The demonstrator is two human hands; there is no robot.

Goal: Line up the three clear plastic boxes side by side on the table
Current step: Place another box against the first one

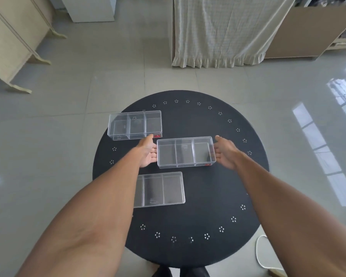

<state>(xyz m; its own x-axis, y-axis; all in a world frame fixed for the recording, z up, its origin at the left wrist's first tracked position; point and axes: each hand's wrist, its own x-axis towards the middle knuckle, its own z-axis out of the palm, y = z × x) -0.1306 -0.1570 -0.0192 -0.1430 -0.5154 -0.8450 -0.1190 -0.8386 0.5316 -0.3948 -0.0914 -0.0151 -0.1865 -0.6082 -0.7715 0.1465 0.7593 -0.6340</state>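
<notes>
I could read no writing on any of the three boxes. The far box (134, 125) and the middle box (186, 152) each carried a small red mark at the near right corner — too small to tell what it was. The near box (160, 189) showed only a dark smudge low on its front wall.

All three were clear, each split into three compartments, and each lay with its long axis running left to right across the table (218, 196). They sat staggered, not in a row: the far box toward the far left edge, the middle box near the centre and shifted right, the near box closer to me, with its left end hidden behind my left forearm.

I had my left hand (148, 151) flat against the middle box's left end and my right hand (225, 151) against its right end — palms facing in, fingers spread, pressing the box between them rather than curling round it. My left fingertips lay just beside the far box's near right corner.

The table was round and black, with a ring of small white dotted flower marks near its edge. It stood on pale glossy floor tiles that caught window glare on the right. A cream curtain (224, 31) hung beyond, with pale furniture at the left and a white cable (260, 254) on the floor near the table's near right edge.
</notes>
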